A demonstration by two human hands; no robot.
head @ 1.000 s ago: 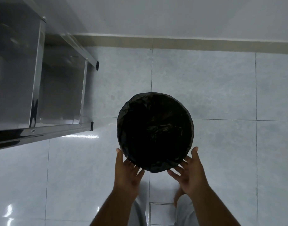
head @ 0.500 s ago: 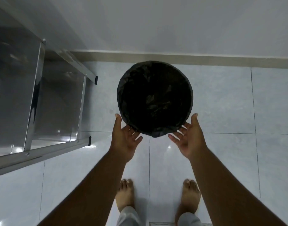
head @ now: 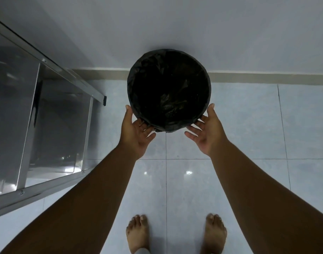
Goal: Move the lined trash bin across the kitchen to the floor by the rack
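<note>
Your 2 hands cup the near edge of the round trash bin (head: pixel 169 88), 1 on each side. Your left hand (head: pixel 136 132) has its palm turned up and inward, thumb raised along the bin's left rim, fingers (head: pixel 145 125) spread and curled under the crinkled liner (head: pixel 166 107). Your right hand (head: pixel 207 132) mirrors it, thumb up against the right rim, fingers fanned beneath the near lip. Both hands are wide open rather than clenched, supporting the bin from below its edge; whether the fingertips press the bin wall itself is hidden by the liner's fold.

The liner is thin black plastic, wrinkled and faintly glossy, folded over the rim and bunched just ahead of your fingertips. The bin's mouth is a near-perfect circle, dark inside. You cannot tell whether its base touches the floor.

Beyond your fingers runs a tan baseboard (head: pixel 266 77) under a plain matte wall. Left of your left thumb, well apart, stands the steel rack (head: pixel 47 125), with flat polished shelves and angular frame rails. Below your wrists lie smooth, glossy grey floor tiles (head: pixel 248 125) with thin grout lines, and your 2 bare feet (head: pixel 138 233).
</note>
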